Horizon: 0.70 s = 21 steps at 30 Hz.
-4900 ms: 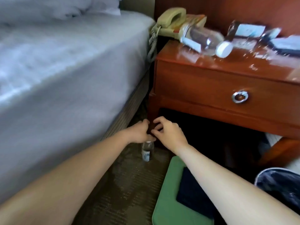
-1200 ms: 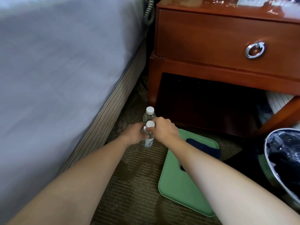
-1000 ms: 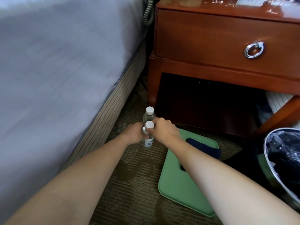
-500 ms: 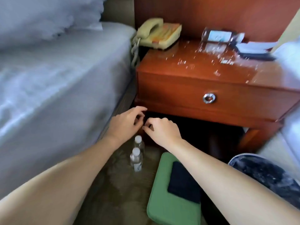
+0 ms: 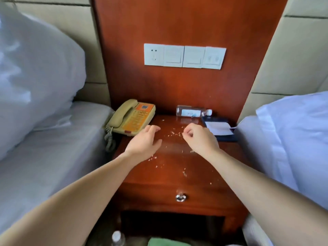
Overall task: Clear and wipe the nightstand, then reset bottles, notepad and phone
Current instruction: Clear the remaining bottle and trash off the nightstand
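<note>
The wooden nightstand [image 5: 175,167] has white crumbs scattered over its top. A beige and orange phone [image 5: 131,118] sits at its back left. One clear water bottle [image 5: 193,110] lies on its side at the back. A white notepad on a dark folder [image 5: 219,128] lies at the back right. My left hand [image 5: 144,142] hovers over the top beside the phone, fingers relaxed, holding nothing. My right hand [image 5: 199,139] hovers in front of the lying bottle with fingers loosely curled, empty. A second bottle's white cap [image 5: 116,236] shows on the floor below.
Beds with white pillows [image 5: 35,68] flank the nightstand left and right. A white switch and socket panel [image 5: 184,56] is on the wooden wall panel behind. The drawer has a metal ring pull [image 5: 180,197]. A green tray's edge [image 5: 165,243] shows on the floor.
Both hands let go of the bottles on the floor and rose to above the nightstand top. My view lifted from the floor to the nightstand and wall.
</note>
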### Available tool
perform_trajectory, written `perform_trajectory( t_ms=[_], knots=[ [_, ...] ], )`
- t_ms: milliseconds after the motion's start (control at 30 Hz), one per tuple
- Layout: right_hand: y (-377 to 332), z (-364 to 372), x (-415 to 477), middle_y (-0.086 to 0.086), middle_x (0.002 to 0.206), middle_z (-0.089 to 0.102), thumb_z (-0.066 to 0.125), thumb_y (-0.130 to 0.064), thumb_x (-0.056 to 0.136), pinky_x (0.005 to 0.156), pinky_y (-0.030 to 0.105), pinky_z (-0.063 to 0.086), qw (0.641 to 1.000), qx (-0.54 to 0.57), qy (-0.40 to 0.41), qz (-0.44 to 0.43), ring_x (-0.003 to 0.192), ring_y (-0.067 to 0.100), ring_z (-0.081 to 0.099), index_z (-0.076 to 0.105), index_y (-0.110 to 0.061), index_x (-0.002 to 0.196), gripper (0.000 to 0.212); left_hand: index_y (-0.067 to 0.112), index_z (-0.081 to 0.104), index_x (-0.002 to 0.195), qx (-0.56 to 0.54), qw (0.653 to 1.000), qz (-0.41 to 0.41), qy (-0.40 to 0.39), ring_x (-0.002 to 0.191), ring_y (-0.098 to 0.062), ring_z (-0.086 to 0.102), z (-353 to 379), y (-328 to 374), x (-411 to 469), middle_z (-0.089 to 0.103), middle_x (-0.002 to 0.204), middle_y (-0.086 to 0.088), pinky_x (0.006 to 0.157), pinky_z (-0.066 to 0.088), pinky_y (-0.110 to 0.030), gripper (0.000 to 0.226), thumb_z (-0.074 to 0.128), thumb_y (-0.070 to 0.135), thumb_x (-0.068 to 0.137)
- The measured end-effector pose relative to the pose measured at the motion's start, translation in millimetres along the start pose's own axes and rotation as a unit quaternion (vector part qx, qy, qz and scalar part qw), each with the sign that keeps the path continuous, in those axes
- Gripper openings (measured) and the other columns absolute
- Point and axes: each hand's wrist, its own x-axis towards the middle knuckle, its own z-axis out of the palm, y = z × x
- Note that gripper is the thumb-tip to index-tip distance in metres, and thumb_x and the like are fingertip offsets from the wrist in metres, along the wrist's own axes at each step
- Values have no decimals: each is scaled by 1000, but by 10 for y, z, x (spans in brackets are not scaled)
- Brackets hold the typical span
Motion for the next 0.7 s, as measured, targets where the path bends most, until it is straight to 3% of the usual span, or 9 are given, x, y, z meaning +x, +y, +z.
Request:
perform_trajectory(
  t_ms=[233,367,500,600,700],
  knots=[
    [532,-62,639,0,130,60,53,-29,97,93,36,48,998,-14,-25,62,119,22,56,53,-20,131,35,15,33,147,40,988,-46,-139,126,-25,50,245,317,1058,41,147,-7,100,45,-35,52,47,31,100],
    [682,-8,869,6,134,56,53,-22,96,92,37,47,998,-20,-25,54,121,26,54,49,-15,135,40,6,41,142,108,968,-86,-209,124,-31,52,495,182,1357,49,141,-14,101,45,-39,48,39,34,102],
    [817,53,1117,9,132,55,54,-21,94,90,39,47,996,-48,-48,65,122,29,50,49,-11,133,40,9,42,143,148,943,-120,-273,125,-32,52,688,53,1348,51,140,-14,103,43,-40,56,33,45,102],
    [923,125,1364,12,130,55,56,-20,92,91,41,48,995,-46,-36,81,121,31,50,49,-10,133,42,14,49,139,190,937,-99,-275,123,-31,53,717,17,1392,55,137,-10,102,45,-42,60,32,54,99],
    [958,215,1609,14,128,55,57,-20,91,83,38,49,994,-44,-43,91,115,33,54,47,-8,133,45,16,51,139,220,925,-77,-301,126,-29,51,673,21,1476,55,138,-7,103,44,-39,61,32,57,98]
  ],
)
